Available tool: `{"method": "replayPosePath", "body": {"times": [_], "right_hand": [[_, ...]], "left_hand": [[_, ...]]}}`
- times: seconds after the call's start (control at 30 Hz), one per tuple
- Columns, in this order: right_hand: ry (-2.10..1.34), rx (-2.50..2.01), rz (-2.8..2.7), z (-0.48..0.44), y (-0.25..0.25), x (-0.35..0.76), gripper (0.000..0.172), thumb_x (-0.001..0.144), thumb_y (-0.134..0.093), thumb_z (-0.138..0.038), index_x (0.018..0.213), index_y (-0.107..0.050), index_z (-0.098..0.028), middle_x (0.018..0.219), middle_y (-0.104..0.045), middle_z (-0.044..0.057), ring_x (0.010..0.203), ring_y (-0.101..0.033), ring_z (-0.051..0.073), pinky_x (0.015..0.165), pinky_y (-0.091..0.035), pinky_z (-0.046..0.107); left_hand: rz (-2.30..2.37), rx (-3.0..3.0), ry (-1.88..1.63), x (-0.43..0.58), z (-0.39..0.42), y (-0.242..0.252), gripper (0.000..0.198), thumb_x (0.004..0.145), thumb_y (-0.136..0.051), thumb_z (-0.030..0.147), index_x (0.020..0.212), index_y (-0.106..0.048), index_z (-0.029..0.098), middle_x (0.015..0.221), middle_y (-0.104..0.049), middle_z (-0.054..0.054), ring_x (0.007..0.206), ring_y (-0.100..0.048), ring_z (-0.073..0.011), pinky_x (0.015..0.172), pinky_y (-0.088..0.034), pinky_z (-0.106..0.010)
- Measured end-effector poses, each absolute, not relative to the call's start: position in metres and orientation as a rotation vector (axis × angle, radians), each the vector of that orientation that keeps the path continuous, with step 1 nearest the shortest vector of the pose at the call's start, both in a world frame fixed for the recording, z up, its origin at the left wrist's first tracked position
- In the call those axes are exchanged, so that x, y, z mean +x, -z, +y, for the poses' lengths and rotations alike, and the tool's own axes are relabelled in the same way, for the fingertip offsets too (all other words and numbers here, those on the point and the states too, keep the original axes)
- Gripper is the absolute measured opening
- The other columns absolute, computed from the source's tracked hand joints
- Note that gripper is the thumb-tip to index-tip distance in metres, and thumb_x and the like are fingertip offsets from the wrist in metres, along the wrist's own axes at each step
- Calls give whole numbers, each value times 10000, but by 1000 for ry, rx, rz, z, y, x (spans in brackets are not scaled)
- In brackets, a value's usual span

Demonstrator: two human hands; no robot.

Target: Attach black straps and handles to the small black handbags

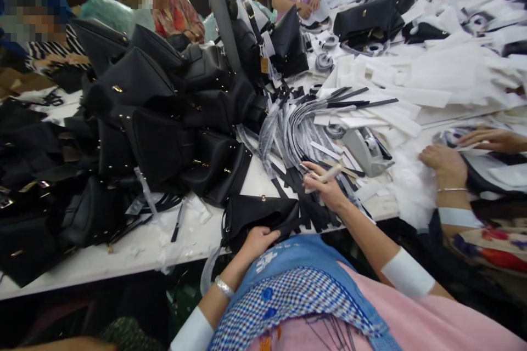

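Observation:
My left hand is closed on the near edge of a black handbag, its thumb lying along the top. The handbag rests at the table's front edge, against my blue apron, and has a small gold fitting on its upper rim. My right hand is raised to the right of the handbag, fingers wrapped round a tool with a pale handle. A thin, dark end of the tool shows near my fingertips; its exact kind is unclear. Beneath that hand lie black straps, several partly covered in clear plastic.
Black handbags are heaped on the left. A grey tape dispenser stands right of the straps, before white padding sheets. A metal post rises from the table. A co-worker's hands are close on the right; others work across the table.

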State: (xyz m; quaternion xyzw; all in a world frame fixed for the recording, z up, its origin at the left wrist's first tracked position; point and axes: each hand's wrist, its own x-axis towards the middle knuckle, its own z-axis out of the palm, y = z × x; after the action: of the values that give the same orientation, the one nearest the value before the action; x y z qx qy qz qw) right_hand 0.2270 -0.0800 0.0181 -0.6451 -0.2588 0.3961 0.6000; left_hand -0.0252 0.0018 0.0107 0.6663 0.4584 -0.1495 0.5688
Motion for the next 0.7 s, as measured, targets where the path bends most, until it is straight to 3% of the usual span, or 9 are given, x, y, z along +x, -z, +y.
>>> {"method": "replayPosePath", "body": {"times": [0.13, 0.3, 0.7], "right_hand": [[-1064, -1665, -577, -111, -40, 203, 452, 850, -515, -526, 1041, -641, -137, 497, -380, -68, 416, -368, 90, 425, -339, 226], [-1280, -1770, -796, -128, -41, 154, 278, 804, -590, -375, 962, -685, -166, 608, -584, -19, 552, -542, 124, 544, -421, 226], [-1193, -1817, -983, -130, -29, 128, 206, 839, -535, -284, 905, -692, -167, 760, -676, 7, 702, -616, 163, 652, -441, 238]], "left_hand": [[1067, 1565, 374, -23, 2, -14, 416, 724, -586, 535, 560, -571, 153, 480, -471, 39, 493, -383, -108, 489, -245, -249], [1048, 1595, 383, -20, 1, -18, 426, 740, -575, 531, 591, -616, 134, 492, -505, 20, 496, -405, -115, 491, -259, -252], [1015, 1685, 336, -26, 0, -4, 450, 734, -566, 547, 517, -532, 155, 485, -431, 38, 527, -384, -116, 501, -230, -256]]}}
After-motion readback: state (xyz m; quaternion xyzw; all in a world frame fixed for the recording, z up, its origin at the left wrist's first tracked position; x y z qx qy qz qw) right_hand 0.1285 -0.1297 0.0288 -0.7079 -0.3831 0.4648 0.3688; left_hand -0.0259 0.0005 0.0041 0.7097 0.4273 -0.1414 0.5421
